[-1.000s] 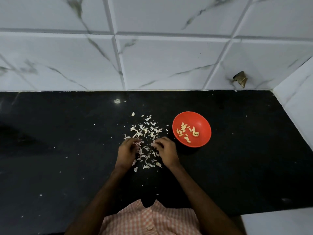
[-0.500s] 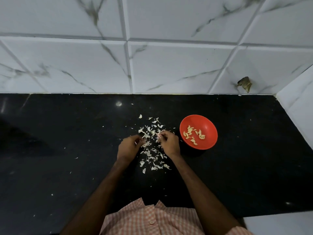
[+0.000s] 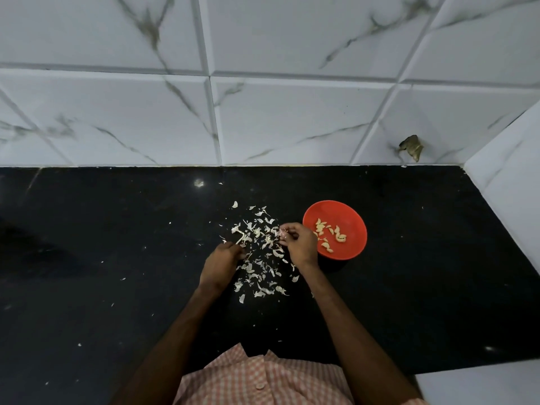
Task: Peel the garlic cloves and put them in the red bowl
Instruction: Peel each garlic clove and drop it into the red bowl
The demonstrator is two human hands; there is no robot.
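Right hand (image 3: 301, 244) has drawn apart from the left hand (image 3: 220, 266) and shifted up toward the bowl; half a second ago the two were working close together over the peelings.

Black counter (image 3: 117, 287) runs the full width, backed by a white marbled tile wall (image 3: 292, 112). Checked shirt (image 3: 263, 375) shows at bottom edge. Small brown object (image 3: 410, 147) is fixed on the wall near the right corner; cannot tell what it is.

Red bowl (image 3: 347, 213) sits on the counter to the right of the work area and holds a handful of peeled cloves (image 3: 328, 233). Loose pile of skins (image 3: 263, 267) is spread between the two hands and beyond them toward the wall.

Right hand hovers just beside the bowl's left rim, fingers bent inward, thumb and fingertips pinching a small pale clove (image 3: 283, 232). Whether any skin clings to it is too small to tell. Left hand is low over the near-left edge of the pile, knuckles up, fingers curled down into the skins; cannot tell if it grips anything.

Judgement: one clove is at or near the end of peeling. Next move calls for a short carry right over the rim and a release into the bowl, while the left hand sorts the pile for any unpeeled clove.
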